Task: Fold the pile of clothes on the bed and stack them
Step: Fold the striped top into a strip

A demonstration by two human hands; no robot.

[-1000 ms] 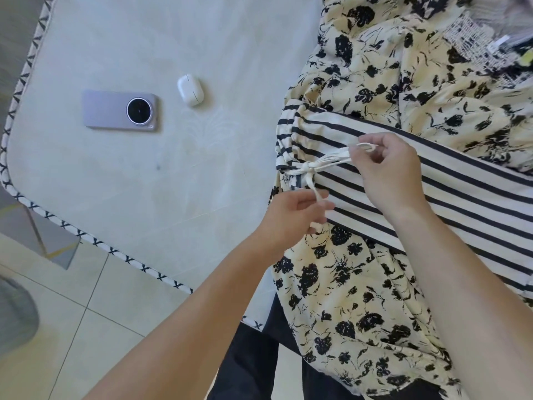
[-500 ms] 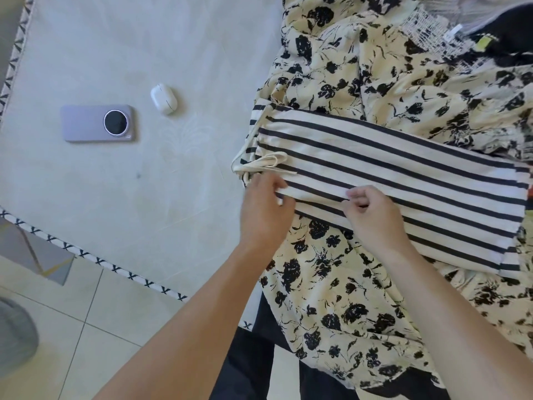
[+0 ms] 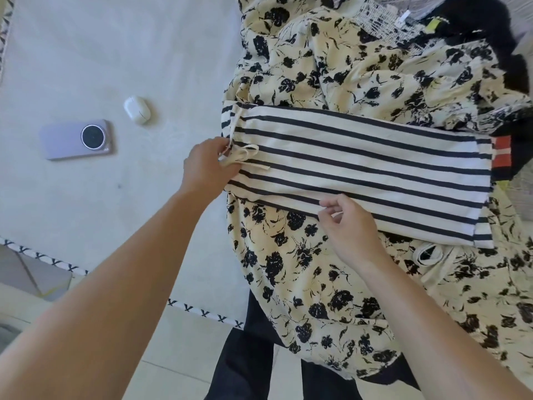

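Striped cotton under both hands right now: the left hand [image 3: 206, 168] sits at the waistband end of the striped trousers [image 3: 360, 160], fingers curled in on the white drawstring [image 3: 245, 157] where its bow lies on the cloth. The right hand [image 3: 350, 226] is at the near long edge of the same garment, thumb and forefinger pinching the fabric there, the other fingers loosely bent. The trousers lie folded into a long flat band, stripes running lengthwise, waistband toward the middle of the bed and leg hems out toward the right side. They rest on top of a crumpled cream floral dress [image 3: 302, 269], which spreads beneath them and hangs over the near edge of the bed. Beyond the hems, a dark garment with an orange patch [image 3: 503, 157] peeks out, and more dark cloth sits at the far right corner. Off to the left on the pale bedspread [image 3: 86, 53], well apart from the clothes, lie a lilac phone [image 3: 76, 140] and, just beside it, a white earbud case [image 3: 137, 109].
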